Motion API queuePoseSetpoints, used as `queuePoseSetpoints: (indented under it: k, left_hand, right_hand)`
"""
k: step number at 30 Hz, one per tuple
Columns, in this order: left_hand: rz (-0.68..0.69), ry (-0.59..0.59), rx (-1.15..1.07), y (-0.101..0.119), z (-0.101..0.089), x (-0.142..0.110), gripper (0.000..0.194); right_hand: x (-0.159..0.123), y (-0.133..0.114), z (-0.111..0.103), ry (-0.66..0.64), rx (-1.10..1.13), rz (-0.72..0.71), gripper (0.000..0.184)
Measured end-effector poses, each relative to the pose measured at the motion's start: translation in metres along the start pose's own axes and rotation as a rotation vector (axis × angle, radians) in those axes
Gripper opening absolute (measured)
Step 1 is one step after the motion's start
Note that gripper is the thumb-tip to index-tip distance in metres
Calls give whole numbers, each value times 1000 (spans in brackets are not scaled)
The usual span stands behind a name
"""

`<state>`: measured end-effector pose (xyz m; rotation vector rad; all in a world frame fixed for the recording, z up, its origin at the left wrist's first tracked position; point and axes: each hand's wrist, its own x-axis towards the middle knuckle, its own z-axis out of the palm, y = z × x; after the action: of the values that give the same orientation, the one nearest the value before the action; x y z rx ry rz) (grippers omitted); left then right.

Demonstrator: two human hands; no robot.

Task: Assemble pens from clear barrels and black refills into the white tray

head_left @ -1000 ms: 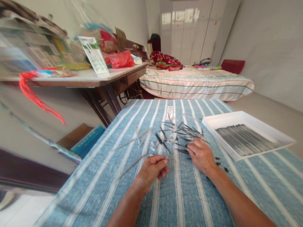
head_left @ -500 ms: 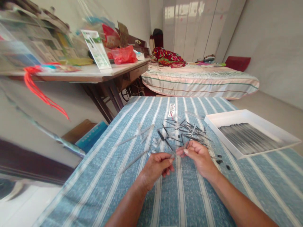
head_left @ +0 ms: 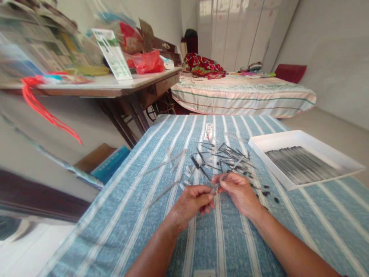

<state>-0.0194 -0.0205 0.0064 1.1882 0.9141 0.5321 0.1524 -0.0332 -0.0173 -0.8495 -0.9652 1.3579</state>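
Note:
My right hand [head_left: 236,190] pinches a thin pen-like stick [head_left: 232,168], dark below and pale grey towards its raised upper end. Its lower end comes to the fingertips of my left hand [head_left: 196,200], which are closed on a small translucent piece [head_left: 213,191], mostly hidden. The two hands meet low over the striped cloth. Just beyond them lies a loose pile of thin black sticks [head_left: 227,152]. Small whitish translucent pieces [head_left: 188,171] are grouped beyond my left hand. Several small black pieces [head_left: 266,187] lie to the right of my right hand.
A white tray [head_left: 276,135] at the right holds a row of dark pen-like sticks [head_left: 300,165]. Clear tubes [head_left: 163,194] lie on the left of the blue striped cloth [head_left: 115,234]. A cluttered desk [head_left: 123,92] stands at the left; a bed [head_left: 245,96] is behind.
My right hand has come from the black pile towards my left, bringing up a pen-like stick. Its lower end now meets my left fingertips. My left hand has barely moved.

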Motion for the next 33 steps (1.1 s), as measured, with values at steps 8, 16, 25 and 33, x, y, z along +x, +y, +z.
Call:
queuePoseSetpoints:
  k: [8, 16, 25, 33]
  left_hand:
    - [17, -26, -49, 2, 1, -1, 22]
    - [37, -36, -58, 0, 1, -1, 16]
    - [106, -27, -165, 5, 2, -5, 15]
    - [293, 1, -334, 14, 6, -10, 18]
  right_hand:
    - [-1, 2, 1, -50, 62, 56, 12]
    - [-2, 5, 4, -61, 107, 73, 15]
    - [-4, -9, -3, -223, -91, -10, 25]
    - [19, -17, -58, 217, -1058, -411, 16]
